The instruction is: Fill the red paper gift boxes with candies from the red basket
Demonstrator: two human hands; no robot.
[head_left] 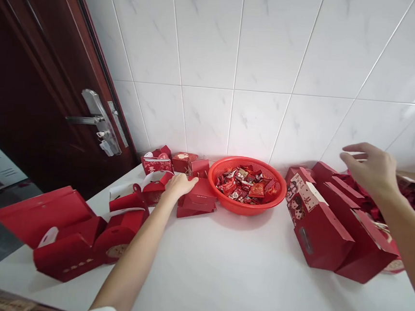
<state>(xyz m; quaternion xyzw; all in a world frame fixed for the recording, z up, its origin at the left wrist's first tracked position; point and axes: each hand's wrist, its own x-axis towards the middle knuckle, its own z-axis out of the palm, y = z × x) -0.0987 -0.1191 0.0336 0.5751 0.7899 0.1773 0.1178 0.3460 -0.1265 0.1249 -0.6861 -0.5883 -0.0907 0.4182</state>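
Observation:
My left hand (179,186) reaches to the back of the white table, beside a folded red gift box (198,197). Its thumb stretches right over the box's upper left corner. The other fingers are hidden behind the hand, so I cannot make out whether they grip anything. In the air on the right is my right hand (372,171), fingers loosely bent and apart from the thumb, holding nothing. Below it stand several red paper gift boxes (326,236) in a row, one with a printed cartoon couple. Between my hands sits a red plastic basket (244,208) with wrapped candies (244,184).
Open-flapped red boxes (72,245) stand along the table's left side, with smaller ones (157,164) at the back. A white tiled wall (212,40) rises behind the table (226,273). On the left is a dark wooden door (30,62) with a metal handle (83,120) and keys.

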